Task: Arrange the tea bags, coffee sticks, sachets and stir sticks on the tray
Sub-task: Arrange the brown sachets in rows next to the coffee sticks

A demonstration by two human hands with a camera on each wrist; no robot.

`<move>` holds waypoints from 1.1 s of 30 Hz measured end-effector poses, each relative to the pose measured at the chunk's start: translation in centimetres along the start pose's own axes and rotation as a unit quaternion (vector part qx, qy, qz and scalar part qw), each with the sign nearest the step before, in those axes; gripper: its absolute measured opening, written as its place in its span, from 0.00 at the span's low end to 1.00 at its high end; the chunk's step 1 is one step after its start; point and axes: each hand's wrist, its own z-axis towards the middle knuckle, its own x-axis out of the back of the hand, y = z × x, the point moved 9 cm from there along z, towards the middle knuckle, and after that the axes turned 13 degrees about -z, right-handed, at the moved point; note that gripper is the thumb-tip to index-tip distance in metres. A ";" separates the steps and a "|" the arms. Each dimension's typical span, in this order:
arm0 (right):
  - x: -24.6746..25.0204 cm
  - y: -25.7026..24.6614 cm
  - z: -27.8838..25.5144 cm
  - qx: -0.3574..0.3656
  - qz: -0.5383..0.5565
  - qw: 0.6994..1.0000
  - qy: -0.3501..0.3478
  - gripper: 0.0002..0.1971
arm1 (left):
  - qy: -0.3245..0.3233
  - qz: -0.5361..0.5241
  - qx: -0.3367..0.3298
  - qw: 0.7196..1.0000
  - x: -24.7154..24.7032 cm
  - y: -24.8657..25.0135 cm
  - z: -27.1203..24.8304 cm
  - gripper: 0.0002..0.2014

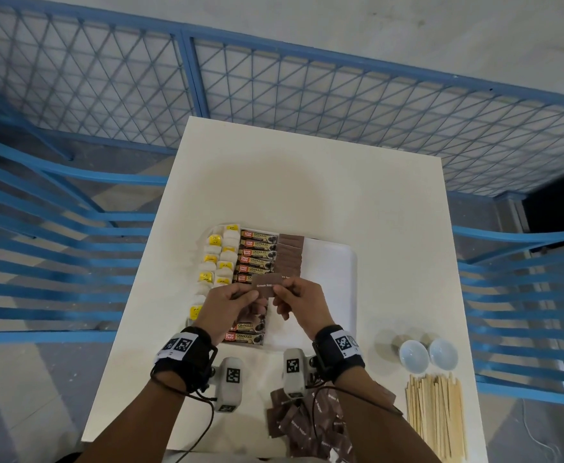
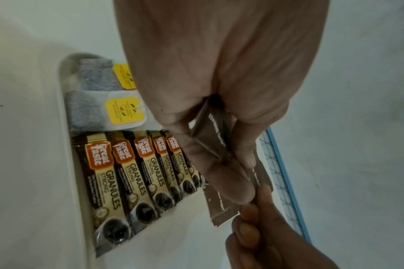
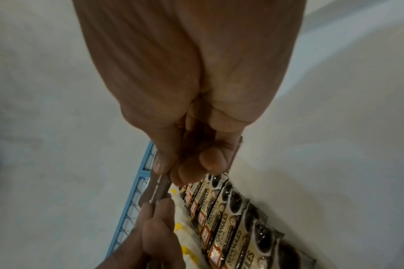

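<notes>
Tea bags (image 1: 218, 259) and coffee sticks (image 1: 257, 253) already fill the left of the tray (image 1: 335, 262), with a started row of brown sugar sachets (image 1: 290, 253). Loose sachets (image 1: 310, 426) and stir sticks (image 1: 435, 412) wait near me. My left hand (image 1: 228, 304) and right hand (image 1: 302, 304) each pinch one end of a sachet (image 1: 268, 286) above the tray's near middle.

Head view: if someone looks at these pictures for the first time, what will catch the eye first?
First come the two hands, left hand and right hand, pinching one brown sugar sachet between them above the near part of the tray. Behind them, the tray shows neat rows of tea bags, coffee sticks and brown sachets. Loose sachets and wooden stir sticks lie on the table's near right part.
</notes>
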 end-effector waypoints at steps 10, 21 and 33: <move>0.6 0.7 0.8 0.008 -0.131 0.991 0.011 0.06 | 0.019 0.038 0.010 0.999 0.5 0.0 0.2 0.05; 4.0 4.2 1.2 -0.068 -0.074 0.985 0.139 0.05 | 0.061 0.069 0.029 0.995 2.2 -0.3 0.9 0.08; 3.9 3.7 2.2 -0.041 -0.263 0.944 0.194 0.10 | 0.005 0.051 0.082 0.995 1.7 -1.4 0.7 0.18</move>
